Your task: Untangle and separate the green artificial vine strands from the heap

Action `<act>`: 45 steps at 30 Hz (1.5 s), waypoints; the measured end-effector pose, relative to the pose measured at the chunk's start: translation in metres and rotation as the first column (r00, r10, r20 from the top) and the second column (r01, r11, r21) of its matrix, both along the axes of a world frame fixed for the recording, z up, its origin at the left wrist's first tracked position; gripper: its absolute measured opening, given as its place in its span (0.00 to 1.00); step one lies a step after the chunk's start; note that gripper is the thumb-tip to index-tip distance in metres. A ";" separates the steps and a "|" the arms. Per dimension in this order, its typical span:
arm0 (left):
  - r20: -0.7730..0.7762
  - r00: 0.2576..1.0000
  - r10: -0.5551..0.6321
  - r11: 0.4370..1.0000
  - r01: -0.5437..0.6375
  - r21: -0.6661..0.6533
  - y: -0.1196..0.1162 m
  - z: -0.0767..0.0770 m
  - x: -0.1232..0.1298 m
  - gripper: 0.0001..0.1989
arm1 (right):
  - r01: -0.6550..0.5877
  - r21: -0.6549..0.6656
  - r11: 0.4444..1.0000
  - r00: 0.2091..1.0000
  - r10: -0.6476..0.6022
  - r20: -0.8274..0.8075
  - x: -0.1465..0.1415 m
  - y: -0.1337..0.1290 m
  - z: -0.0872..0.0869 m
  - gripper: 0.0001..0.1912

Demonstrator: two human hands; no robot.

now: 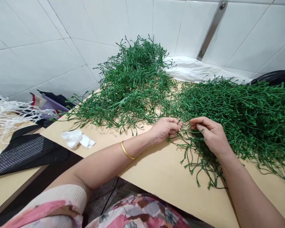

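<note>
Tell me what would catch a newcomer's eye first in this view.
Green artificial-looking stems come first: a tall tangle at the back centre and a broad pile on the right of the table. Near the picture's middle, the left hand and right hand nearly meet among loose stems. A gold bangle stands out on the left forearm.

A: Can you count the green strands (200, 147) pinched in the left hand (166, 129) and right hand (211, 134)?
B: No, they're too thin, and the curled fingers hide part of them.
A: What's cut off?
B: The green heap (256, 117) at the right edge, and the white stringy bundle (9, 115) at far left.
A: And the black rounded thing (276, 78), upper right?
B: Cropped too, its lower part behind the heap; I can't tell what it is.
</note>
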State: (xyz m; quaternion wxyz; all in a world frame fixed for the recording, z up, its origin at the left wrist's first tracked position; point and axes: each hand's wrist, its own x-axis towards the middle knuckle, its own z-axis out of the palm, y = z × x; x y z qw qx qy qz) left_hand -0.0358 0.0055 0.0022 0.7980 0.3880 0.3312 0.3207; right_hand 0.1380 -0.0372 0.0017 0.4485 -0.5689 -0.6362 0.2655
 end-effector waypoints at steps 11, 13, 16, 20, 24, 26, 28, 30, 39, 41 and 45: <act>-0.041 0.998 0.042 0.993 -0.037 0.112 0.000 -0.004 0.002 0.10 | -0.073 0.070 0.995 0.993 0.066 0.098 -0.012 -0.010 0.011 0.11; -0.013 1.000 0.021 0.995 -0.019 0.093 0.000 -0.006 0.002 0.11 | -0.062 0.050 0.997 0.970 0.048 0.240 -0.017 -0.010 0.011 0.13; -0.014 1.000 -0.014 0.993 0.016 0.121 -0.001 -0.008 0.002 0.10 | -0.051 -0.029 0.998 0.960 0.057 0.275 -0.020 -0.007 0.006 0.12; 0.012 0.999 -0.044 0.989 0.042 0.142 -0.001 -0.009 0.000 0.07 | -0.116 -0.085 0.990 0.983 0.127 0.130 -0.016 -0.003 0.001 0.09; 0.055 0.998 -0.029 0.992 0.022 0.121 -0.001 -0.008 0.000 0.08 | -0.141 -0.089 0.986 0.980 0.152 0.129 -0.015 -0.004 0.001 0.09; 0.038 0.999 -0.020 0.991 0.015 0.131 -0.001 -0.008 0.000 0.08 | -0.136 -0.084 0.987 0.973 0.149 0.174 -0.016 -0.005 0.003 0.10; 0.008 1.000 -0.007 0.989 0.006 0.145 -0.001 -0.007 0.001 0.07 | -0.139 -0.059 0.989 0.960 0.149 0.236 -0.017 -0.005 0.003 0.11; -0.009 1.000 0.013 0.988 -0.012 0.156 0.000 -0.006 0.001 0.05 | -0.142 -0.009 0.990 0.948 0.139 0.286 -0.018 -0.005 0.003 0.13; -0.123 0.992 0.012 0.972 0.018 0.236 -0.003 -0.002 0.000 0.10 | -0.071 0.058 0.996 0.953 0.051 0.300 -0.019 -0.005 0.002 0.09; -0.188 0.982 0.018 0.967 0.030 0.252 -0.004 -0.001 0.000 0.09 | -0.094 0.030 0.995 0.942 0.079 0.326 -0.018 -0.005 0.001 0.09; -0.217 0.975 0.039 0.962 0.023 0.273 -0.005 -0.001 0.001 0.06 | -0.172 -0.023 0.985 0.927 0.169 0.335 -0.018 -0.005 0.002 0.09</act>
